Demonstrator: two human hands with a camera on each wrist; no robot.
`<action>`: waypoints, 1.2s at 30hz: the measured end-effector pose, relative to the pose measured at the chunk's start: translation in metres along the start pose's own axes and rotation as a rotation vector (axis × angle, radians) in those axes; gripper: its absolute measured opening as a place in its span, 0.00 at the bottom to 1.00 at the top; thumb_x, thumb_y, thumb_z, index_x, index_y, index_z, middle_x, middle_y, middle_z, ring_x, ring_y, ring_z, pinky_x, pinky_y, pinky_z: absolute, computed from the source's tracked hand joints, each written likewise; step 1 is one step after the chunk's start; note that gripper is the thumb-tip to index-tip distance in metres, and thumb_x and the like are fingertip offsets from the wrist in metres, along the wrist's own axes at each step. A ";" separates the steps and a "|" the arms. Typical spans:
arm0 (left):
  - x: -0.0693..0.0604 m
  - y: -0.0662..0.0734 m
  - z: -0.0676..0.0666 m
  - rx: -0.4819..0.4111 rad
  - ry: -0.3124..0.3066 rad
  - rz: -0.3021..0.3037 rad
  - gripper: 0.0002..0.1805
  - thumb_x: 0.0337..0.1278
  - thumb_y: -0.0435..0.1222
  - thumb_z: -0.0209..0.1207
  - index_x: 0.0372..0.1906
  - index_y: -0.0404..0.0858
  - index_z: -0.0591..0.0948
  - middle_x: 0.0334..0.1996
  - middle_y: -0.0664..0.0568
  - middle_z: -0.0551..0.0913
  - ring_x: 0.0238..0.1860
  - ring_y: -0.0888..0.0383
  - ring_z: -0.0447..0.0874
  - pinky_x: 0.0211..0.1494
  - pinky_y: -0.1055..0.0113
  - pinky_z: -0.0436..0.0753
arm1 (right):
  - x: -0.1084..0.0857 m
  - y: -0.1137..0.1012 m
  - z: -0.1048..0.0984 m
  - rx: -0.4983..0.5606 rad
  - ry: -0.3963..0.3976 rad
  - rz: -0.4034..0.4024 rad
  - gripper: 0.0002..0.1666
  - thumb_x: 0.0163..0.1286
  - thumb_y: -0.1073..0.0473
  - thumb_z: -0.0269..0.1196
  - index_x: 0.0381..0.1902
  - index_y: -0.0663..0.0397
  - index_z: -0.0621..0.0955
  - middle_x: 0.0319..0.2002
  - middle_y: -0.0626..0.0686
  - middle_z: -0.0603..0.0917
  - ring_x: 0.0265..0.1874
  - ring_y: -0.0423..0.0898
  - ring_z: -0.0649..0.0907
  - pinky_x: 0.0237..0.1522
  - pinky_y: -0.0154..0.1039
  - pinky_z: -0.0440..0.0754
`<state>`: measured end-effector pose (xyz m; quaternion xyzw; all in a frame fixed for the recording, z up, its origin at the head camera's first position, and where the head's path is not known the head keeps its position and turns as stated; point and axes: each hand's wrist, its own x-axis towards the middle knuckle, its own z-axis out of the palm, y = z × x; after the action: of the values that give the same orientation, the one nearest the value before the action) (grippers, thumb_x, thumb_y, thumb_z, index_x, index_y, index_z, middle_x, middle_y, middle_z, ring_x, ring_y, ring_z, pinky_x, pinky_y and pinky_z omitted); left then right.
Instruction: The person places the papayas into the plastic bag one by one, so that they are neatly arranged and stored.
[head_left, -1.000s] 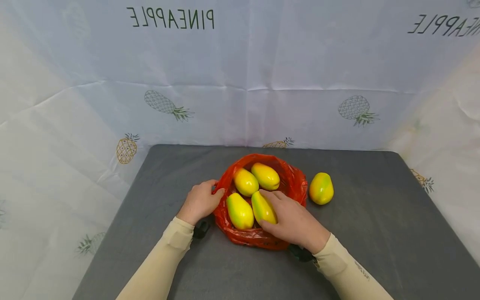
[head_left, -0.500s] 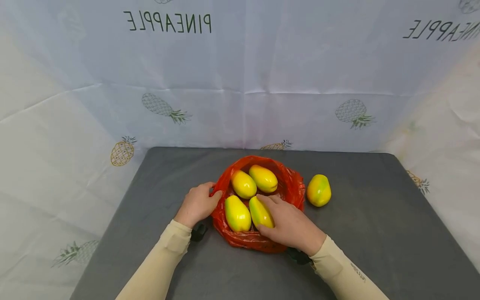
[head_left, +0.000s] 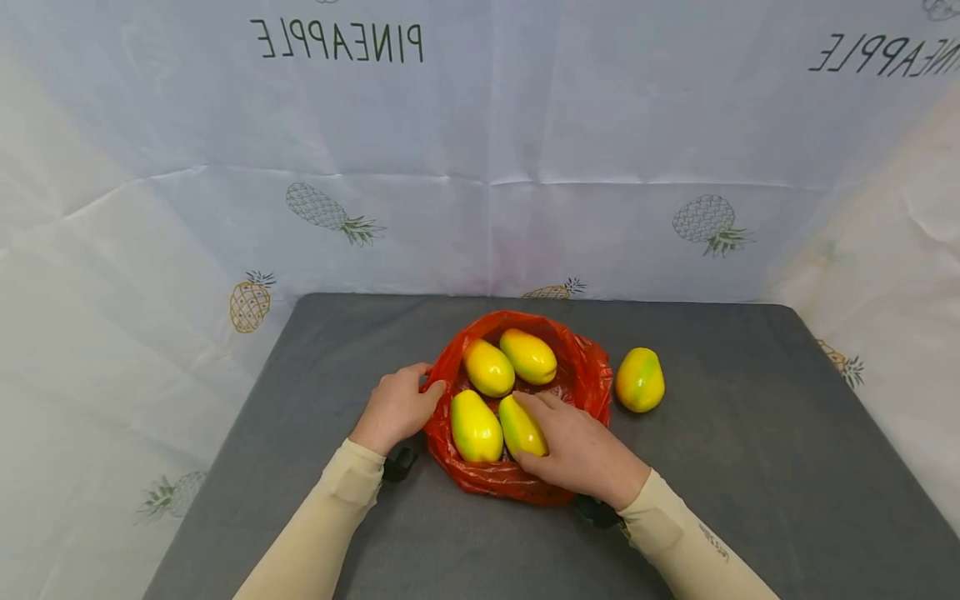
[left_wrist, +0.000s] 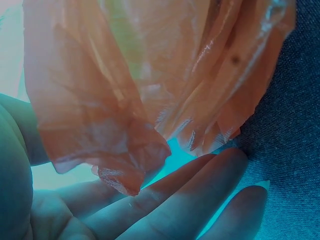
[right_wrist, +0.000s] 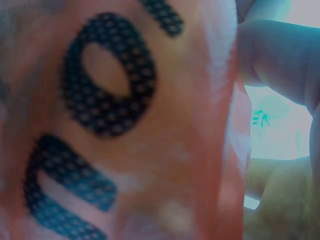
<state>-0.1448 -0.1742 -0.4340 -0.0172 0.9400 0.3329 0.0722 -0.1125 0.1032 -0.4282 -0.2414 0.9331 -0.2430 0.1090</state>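
Observation:
A red plastic bag [head_left: 517,483] stands on the table with its mouth spread wide. At its left rim, my left hand [head_left: 397,410] pinches the plastic between thumb and fingers; in the left wrist view the fingers [left_wrist: 185,205] lie behind the bag's folds [left_wrist: 125,100]. My right hand [head_left: 585,446] reaches over the near right rim and grips a yellow-green papaya [head_left: 522,427] inside the bag. Beside it lie another papaya [head_left: 476,427] and two farther back, one at left [head_left: 488,368] and one at right [head_left: 529,357]. Printed bag plastic [right_wrist: 165,160] hides most of the right wrist view.
One more papaya [head_left: 640,380] lies on the table just right of the bag. The dark grey table [head_left: 750,467] extends on both sides. A pale cloth with pineapple prints [head_left: 495,133] hangs behind its far edge.
The whole head view has shifted slightly. Both hands keep their places at the bag, the right still gripping the papaya in it.

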 end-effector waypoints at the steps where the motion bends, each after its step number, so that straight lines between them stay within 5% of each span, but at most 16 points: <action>1: 0.000 0.000 0.000 0.000 0.001 0.001 0.27 0.77 0.46 0.61 0.69 0.33 0.81 0.50 0.41 0.91 0.28 0.55 0.82 0.37 0.63 0.87 | 0.000 0.000 0.000 0.003 -0.003 0.001 0.45 0.69 0.47 0.72 0.80 0.51 0.71 0.71 0.53 0.79 0.50 0.44 0.83 0.57 0.48 0.86; 13: 0.003 0.000 0.000 -0.007 -0.003 0.012 0.26 0.77 0.45 0.61 0.69 0.33 0.82 0.44 0.43 0.90 0.25 0.56 0.80 0.33 0.66 0.83 | 0.002 0.002 0.000 0.006 -0.016 0.021 0.47 0.69 0.46 0.72 0.81 0.51 0.70 0.73 0.55 0.78 0.53 0.46 0.84 0.60 0.50 0.86; 22: 0.004 0.001 -0.001 -0.002 -0.004 0.008 0.26 0.77 0.46 0.61 0.69 0.33 0.82 0.48 0.42 0.91 0.27 0.56 0.81 0.36 0.64 0.86 | 0.001 -0.001 -0.006 0.014 0.002 0.027 0.47 0.70 0.44 0.72 0.82 0.51 0.70 0.75 0.54 0.77 0.61 0.49 0.83 0.65 0.52 0.84; 36: 0.007 -0.001 -0.004 0.007 -0.019 -0.005 0.26 0.78 0.46 0.61 0.69 0.33 0.81 0.50 0.41 0.90 0.28 0.56 0.82 0.37 0.62 0.87 | -0.009 0.018 -0.064 0.064 0.220 0.051 0.44 0.75 0.43 0.71 0.81 0.50 0.70 0.78 0.55 0.76 0.73 0.59 0.79 0.69 0.64 0.81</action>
<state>-0.1525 -0.1767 -0.4327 -0.0162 0.9405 0.3295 0.0818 -0.1323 0.1471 -0.3812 -0.1858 0.9371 -0.2947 0.0195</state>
